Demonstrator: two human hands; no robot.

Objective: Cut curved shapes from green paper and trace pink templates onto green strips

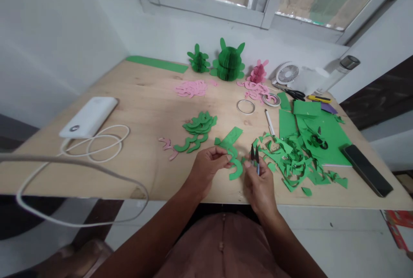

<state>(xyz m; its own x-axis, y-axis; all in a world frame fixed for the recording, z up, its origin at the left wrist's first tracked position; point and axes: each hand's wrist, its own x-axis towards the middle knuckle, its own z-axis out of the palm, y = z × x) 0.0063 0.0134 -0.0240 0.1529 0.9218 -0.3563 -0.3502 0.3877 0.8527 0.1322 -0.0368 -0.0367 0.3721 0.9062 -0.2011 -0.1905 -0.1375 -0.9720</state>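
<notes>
My left hand (208, 167) is closed, pinching a curved green paper cut-out (235, 164) that hangs just above the table's front edge. My right hand (260, 181) is closed round small dark scissors (254, 155), whose blades point up right beside the cut-out. A pile of finished green cut shapes (197, 128) lies just beyond my left hand, with a pink shape (167, 144) to its left. Green paper scraps (290, 159) are heaped to the right of the scissors.
On the wooden table (145, 110) lie a white power bank (89, 116) with coiled cable (97, 142), pink cut-outs (191, 88), tape rings (245, 106), a pen (269, 123), green sheets (318, 129), a phone (368, 169). Paper cactus models (228, 60), a small fan (288, 72) stand at the back.
</notes>
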